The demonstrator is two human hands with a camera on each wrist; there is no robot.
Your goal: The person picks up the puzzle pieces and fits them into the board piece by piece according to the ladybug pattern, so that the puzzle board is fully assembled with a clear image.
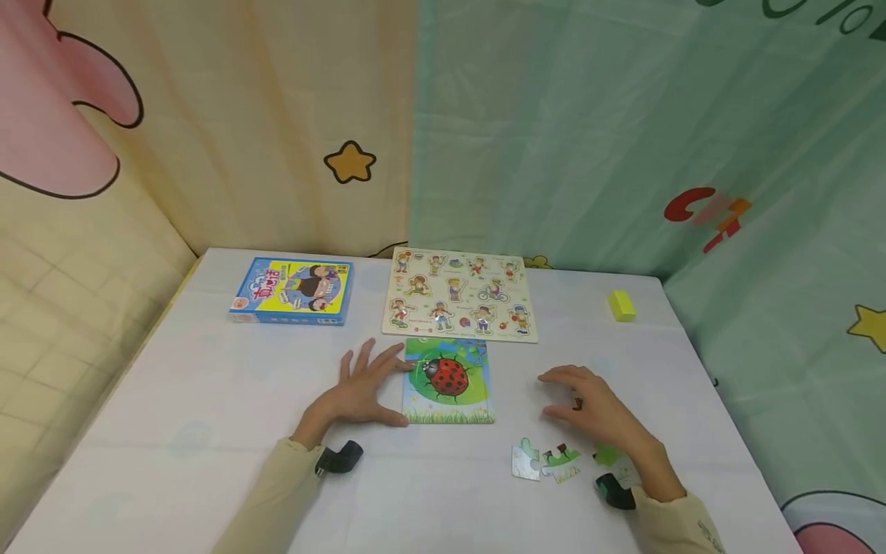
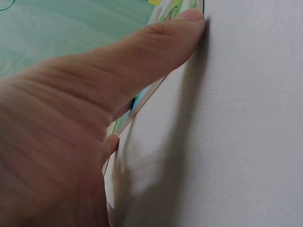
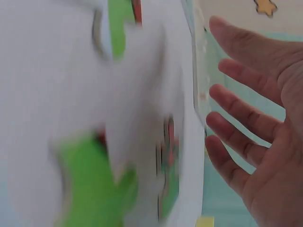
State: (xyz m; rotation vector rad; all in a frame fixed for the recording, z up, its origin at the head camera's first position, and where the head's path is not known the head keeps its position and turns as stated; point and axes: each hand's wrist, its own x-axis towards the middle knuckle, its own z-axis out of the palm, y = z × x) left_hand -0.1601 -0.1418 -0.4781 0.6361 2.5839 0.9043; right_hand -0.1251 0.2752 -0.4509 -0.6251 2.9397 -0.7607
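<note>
A square ladybug puzzle board (image 1: 448,380) lies flat in the middle of the table. Along its left edge rests my left hand (image 1: 360,390), fingers spread, thumb at the lower left corner. The left wrist view shows that thumb (image 2: 156,47) close up against the board's edge. My right hand (image 1: 588,408) hovers to the right of the board with bent, parted fingers and nothing between them. Loose puzzle pieces lie below and beside it: a pale one (image 1: 524,462), a green-and-white one (image 1: 562,464) and a green one (image 1: 607,454). The right wrist view shows blurred green pieces (image 3: 87,175).
Behind the ladybug board lies a wooden board with children figures (image 1: 460,294), edge close to it. A blue and yellow box (image 1: 294,291) sits at the back left. At the back right stands a yellow block (image 1: 621,305). Curtains (image 1: 540,138) hang behind the table.
</note>
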